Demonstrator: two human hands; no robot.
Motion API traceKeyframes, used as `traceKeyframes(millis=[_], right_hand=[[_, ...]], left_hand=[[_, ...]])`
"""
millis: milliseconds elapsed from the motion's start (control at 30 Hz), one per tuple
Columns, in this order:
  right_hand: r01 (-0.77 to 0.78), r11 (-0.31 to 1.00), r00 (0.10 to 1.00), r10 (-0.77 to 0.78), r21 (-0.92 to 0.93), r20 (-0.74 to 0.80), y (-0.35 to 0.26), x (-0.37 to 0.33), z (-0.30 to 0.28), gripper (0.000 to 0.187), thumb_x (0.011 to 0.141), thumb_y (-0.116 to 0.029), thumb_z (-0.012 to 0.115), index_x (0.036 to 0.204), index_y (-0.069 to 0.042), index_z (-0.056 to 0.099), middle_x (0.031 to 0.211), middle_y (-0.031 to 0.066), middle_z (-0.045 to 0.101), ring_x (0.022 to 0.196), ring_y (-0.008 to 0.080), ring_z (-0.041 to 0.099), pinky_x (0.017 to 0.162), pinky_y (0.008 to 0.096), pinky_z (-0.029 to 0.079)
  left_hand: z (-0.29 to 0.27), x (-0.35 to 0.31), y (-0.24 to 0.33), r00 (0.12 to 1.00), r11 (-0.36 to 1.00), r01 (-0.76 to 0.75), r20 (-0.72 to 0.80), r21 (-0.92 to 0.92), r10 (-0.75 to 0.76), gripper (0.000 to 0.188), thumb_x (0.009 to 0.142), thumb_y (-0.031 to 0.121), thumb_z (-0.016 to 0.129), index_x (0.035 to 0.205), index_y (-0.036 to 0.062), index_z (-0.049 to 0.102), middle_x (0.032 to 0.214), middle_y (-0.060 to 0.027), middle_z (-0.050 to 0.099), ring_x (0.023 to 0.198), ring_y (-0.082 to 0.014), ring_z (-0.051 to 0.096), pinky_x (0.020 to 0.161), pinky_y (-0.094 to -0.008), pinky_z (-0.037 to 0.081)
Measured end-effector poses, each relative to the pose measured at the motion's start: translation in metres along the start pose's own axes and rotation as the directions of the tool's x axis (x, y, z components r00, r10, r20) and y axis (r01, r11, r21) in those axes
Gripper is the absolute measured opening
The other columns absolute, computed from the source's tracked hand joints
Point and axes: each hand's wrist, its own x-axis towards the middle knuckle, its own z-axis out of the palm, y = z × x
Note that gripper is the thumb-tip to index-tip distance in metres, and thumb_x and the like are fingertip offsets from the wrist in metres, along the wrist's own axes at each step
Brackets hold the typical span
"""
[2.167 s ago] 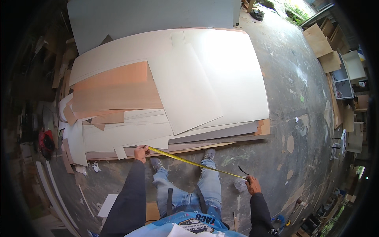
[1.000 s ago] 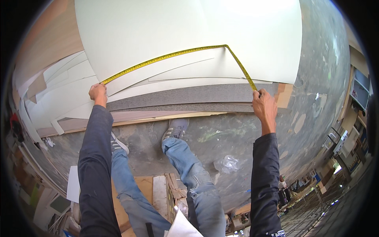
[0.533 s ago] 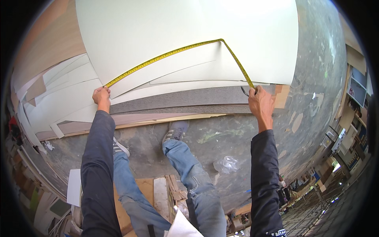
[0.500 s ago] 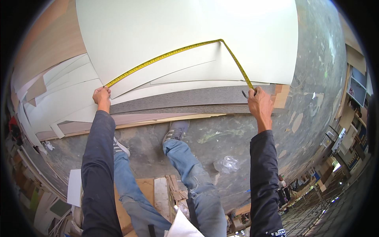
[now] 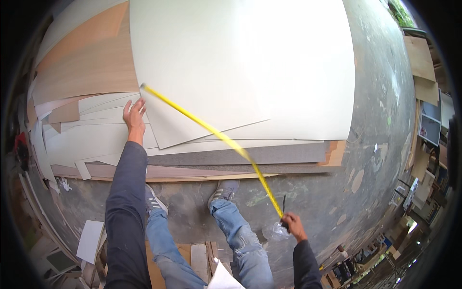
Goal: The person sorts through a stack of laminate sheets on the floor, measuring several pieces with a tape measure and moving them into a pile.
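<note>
A yellow tape measure (image 5: 207,126) is drawn out in a slanting line, its far end beside the left edge of a large white sheet (image 5: 202,58). My right hand (image 5: 294,226) is closed round the dark case of the tape, low on the right above the floor. Just below the tape's far end, my left hand (image 5: 135,113) has its fingers apart and holds nothing. It hovers by smaller white offcuts (image 5: 106,115). The blade is bent near its middle and smeared a little by motion.
Wood-brown sheets (image 5: 91,72) lie left of the white sheet. Dark grey boards (image 5: 240,156) stick out beneath it. A crumpled clear plastic bag (image 5: 275,232) lies on the concrete floor (image 5: 380,101). Shelving with bins (image 5: 429,123) stands at far right.
My left hand has let go of the tape's end and opened. My right hand has moved down toward me with the case, and the blade now slants downward to the right. The view has shifted.
</note>
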Motion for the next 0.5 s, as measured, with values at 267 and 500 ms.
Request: traceKeyframes(millis=[267, 500], right_hand=[[0.153, 0.973, 0.985, -0.164, 0.174, 0.051, -0.05, 0.017, 0.089, 0.021, 0.09, -0.023, 0.056, 0.096, -0.004, 0.064, 0.079, 0.001, 0.062, 0.062, 0.0071, 0.054, 0.043, 0.0232, 0.039], [0.439, 0.889, 0.894, -0.447, 0.131, 0.033, -0.261, 0.157, 0.162, 0.03, 0.088, -0.026, 0.055, 0.103, -0.001, 0.058, 0.075, 0.0056, 0.058, 0.058, 0.0122, 0.053, 0.042, 0.0271, 0.044]], left_hand=[[0.065, -0.042, 0.043, 0.944, 0.953, -0.085, 0.329, 0.292, -0.017, 0.052, 0.084, 0.015, 0.061, 0.131, -0.0001, 0.045, 0.126, -0.0161, 0.052, 0.113, -0.0221, 0.052, 0.091, -0.0352, 0.044], [0.048, -0.122, -0.059, 0.67, 0.116, -0.596, 0.571, 0.795, -0.475, 0.065, 0.08, 0.013, 0.062, 0.14, 0.0204, 0.039, 0.153, -0.0145, 0.006, 0.137, -0.0448, 0.016, 0.1, -0.0493, 0.041]])
